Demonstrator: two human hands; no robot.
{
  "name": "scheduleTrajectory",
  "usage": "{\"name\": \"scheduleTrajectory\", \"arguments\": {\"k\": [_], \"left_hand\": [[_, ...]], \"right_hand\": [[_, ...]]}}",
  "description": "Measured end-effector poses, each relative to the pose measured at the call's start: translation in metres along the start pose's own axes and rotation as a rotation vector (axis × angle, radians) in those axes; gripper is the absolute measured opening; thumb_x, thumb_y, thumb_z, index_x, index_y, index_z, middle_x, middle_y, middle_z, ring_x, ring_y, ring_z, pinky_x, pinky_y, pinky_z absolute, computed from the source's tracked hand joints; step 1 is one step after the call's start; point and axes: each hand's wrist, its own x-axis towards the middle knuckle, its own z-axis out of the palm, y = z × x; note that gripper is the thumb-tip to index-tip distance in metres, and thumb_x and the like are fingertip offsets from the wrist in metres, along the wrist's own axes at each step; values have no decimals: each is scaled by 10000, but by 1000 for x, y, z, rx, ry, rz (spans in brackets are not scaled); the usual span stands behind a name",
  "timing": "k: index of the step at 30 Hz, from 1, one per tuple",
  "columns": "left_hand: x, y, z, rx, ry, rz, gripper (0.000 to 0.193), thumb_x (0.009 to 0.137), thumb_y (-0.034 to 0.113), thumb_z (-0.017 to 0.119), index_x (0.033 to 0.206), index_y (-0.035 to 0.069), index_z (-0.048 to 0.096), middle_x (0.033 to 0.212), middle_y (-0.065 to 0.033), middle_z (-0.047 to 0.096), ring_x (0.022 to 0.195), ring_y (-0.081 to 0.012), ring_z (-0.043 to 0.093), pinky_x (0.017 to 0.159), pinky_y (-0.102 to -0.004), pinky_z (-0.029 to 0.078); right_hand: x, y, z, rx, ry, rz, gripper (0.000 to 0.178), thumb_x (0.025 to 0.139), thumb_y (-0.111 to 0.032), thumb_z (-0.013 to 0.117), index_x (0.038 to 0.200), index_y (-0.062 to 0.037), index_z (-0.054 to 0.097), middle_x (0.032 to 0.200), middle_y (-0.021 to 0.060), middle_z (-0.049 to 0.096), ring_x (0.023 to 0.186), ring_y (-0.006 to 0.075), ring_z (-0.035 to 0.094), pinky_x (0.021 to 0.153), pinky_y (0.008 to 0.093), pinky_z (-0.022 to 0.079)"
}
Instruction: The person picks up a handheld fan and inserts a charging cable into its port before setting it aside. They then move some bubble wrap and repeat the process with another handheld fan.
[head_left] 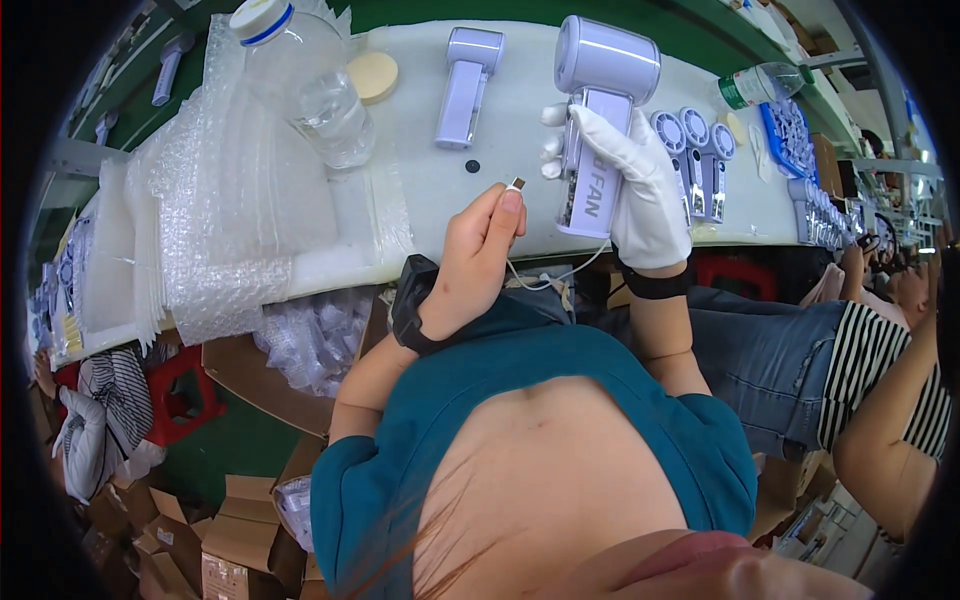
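My bare left hand (478,245) pinches the plug end of a white USB cable (515,186) between thumb and fingers. The cable loops down across the table's front edge toward the handle's lower end of a lavender handheld fan (610,62); whether it is plugged in there is hard to make out. In a white glove, my right hand (648,190) grips that fan upright by its handle, whose open side shows inner parts. Another lavender handheld fan (462,100) lies farther left on the white table (415,150), beyond a small black round piece (472,166).
Bubble-wrap bags (225,215) and a large clear bottle (335,120) occupy the left side. Three fans (692,165), a green-labelled bottle (755,87) and a blue tray (788,135) are at right. A person in a striped top (868,370) sits close on my right.
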Motion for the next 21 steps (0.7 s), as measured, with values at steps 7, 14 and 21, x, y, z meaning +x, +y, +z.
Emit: {"name": "scheduleTrajectory", "arguments": {"k": [7,14,21], "left_hand": [[-2,-5,-9,-38,10,-15,332,957,247,382,706,34,423,611,20,328,564,-56,286,505,-217,270],[-6,-18,-14,-85,-64,-68,319,962,284,362,731,72,417,579,70,264,491,-21,199,436,-194,169],[-8,-12,-15,-62,-131,-102,313,961,280,363,733,73,419,583,69,269,504,-23,216,449,-194,182]], "right_hand": [[18,-8,-15,340,-122,228,312,888,-174,500,1145,-5,446,996,160,583,795,197,600,693,294,517],[37,-20,-2,44,-95,-53,349,852,-120,534,1166,-4,432,991,155,587,820,201,601,726,291,509],[42,-12,0,-580,153,-757,316,814,-41,557,1118,-24,471,957,136,615,828,215,611,746,313,491]]}}
